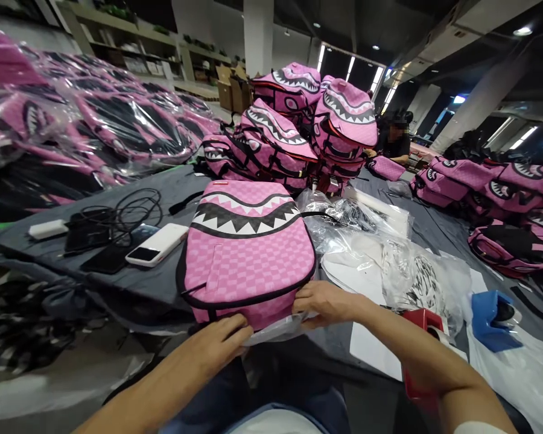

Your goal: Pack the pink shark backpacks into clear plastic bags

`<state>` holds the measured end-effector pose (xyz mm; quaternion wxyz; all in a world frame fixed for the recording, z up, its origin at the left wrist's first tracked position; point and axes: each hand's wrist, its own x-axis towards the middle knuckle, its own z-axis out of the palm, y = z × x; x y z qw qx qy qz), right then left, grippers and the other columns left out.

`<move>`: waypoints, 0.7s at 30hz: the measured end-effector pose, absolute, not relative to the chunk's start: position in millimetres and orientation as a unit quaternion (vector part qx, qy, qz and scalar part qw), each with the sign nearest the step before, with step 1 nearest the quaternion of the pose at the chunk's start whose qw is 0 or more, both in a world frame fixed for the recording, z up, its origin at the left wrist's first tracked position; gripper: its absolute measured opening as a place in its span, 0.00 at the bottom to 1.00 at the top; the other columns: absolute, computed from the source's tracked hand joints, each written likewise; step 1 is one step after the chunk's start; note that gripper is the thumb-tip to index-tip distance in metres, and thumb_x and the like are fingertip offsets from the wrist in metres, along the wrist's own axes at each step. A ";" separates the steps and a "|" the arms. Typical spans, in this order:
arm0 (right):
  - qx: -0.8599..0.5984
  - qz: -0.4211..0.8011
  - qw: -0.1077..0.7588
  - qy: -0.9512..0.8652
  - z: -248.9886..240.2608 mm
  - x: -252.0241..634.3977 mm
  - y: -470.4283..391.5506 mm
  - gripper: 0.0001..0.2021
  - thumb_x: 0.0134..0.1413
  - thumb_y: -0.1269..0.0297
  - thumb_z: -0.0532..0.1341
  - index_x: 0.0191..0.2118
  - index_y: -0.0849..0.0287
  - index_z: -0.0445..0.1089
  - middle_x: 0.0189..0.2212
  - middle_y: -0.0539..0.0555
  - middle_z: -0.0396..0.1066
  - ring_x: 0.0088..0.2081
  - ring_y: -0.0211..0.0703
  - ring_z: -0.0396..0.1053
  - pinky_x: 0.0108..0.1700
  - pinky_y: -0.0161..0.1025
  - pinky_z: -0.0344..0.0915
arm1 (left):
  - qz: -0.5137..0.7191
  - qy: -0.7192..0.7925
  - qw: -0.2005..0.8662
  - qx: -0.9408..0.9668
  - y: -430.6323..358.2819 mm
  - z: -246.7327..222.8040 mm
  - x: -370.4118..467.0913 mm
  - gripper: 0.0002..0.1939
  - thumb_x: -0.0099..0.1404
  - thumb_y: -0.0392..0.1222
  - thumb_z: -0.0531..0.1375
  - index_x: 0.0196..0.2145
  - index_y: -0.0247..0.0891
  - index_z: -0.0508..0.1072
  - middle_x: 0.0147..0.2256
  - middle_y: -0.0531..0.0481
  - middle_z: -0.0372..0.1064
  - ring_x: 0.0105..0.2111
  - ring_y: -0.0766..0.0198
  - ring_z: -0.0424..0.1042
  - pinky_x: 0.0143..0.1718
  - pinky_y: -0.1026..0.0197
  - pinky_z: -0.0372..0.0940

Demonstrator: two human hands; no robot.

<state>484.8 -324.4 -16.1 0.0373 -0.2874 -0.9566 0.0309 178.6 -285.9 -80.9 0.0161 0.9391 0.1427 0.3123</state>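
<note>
A pink checkered backpack [248,259] with a black-and-white shark-mouth print lies front side up on the table before me. Clear plastic [278,330], apparently a bag, shows along its near end. My left hand [221,343] is closed at the bottom edge of the backpack, its fingertips on the plastic. At the near right corner my right hand [323,301] has its fingers curled, with the plastic bunched under them. The fingertips of both hands are partly hidden against the backpack and plastic.
Left of the backpack lie a white power bank [157,245], phones and coiled black cables [136,208]. Stacked backpacks [280,132] stand behind; plastic-wrapped ones [136,120] fill the left. Rightward are plastic bags [411,277], red [420,319] and blue [493,319] tape dispensers. A person [393,138] sits farther back.
</note>
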 end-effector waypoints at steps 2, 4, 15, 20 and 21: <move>-0.290 -0.025 0.041 -0.956 0.2 479.1 -318.9 0.13 0.61 0.55 0.66 0.42 0.59 0.68 0.35 0.52 0.74 0.38 0.42 0.68 0.41 0.38 0.61 | 0.303 0.121 -0.011 0.945 -277.0 -64.0 177.4 0.18 0.68 0.24 0.48 0.44 0.41 0.72 0.41 0.50 0.75 0.39 0.66 0.76 0.43 0.69 0.69; -0.305 -0.107 0.055 -0.945 8.7 474.3 -312.9 0.15 0.64 0.51 0.63 0.38 0.59 0.67 0.32 0.53 0.72 0.36 0.44 0.66 0.40 0.40 0.60 | 0.306 0.114 -0.047 0.944 -269.5 -50.3 177.4 0.17 0.69 0.25 0.47 0.45 0.39 0.70 0.42 0.48 0.74 0.43 0.63 0.75 0.47 0.64 0.69; -0.346 -0.223 0.336 -0.847 15.7 444.7 -313.0 0.10 0.66 0.58 0.52 0.37 0.57 0.63 0.27 0.51 0.63 0.29 0.43 0.60 0.35 0.42 0.55 | 0.474 0.161 -0.211 0.839 -259.3 -5.0 185.3 0.14 0.70 0.25 0.48 0.45 0.35 0.70 0.47 0.40 0.70 0.46 0.59 0.74 0.47 0.59 0.73; -0.320 -0.304 0.367 -0.818 1.3 445.5 -313.5 0.16 0.69 0.72 0.43 0.31 0.56 0.62 0.22 0.49 0.56 0.26 0.42 0.54 0.32 0.41 0.51 | 0.426 0.164 -0.195 0.868 -273.5 -17.1 189.6 0.09 0.71 0.29 0.52 0.43 0.33 0.70 0.45 0.40 0.72 0.46 0.58 0.74 0.50 0.58 0.73; -0.337 -0.303 0.378 -0.807 -2.6 445.7 -313.3 0.17 0.70 0.71 0.42 0.30 0.56 0.61 0.22 0.49 0.55 0.26 0.42 0.54 0.32 0.41 0.50 | 0.395 0.161 -0.176 0.887 -275.8 -20.6 187.5 0.09 0.72 0.32 0.52 0.45 0.33 0.71 0.47 0.39 0.72 0.48 0.57 0.74 0.52 0.56 0.72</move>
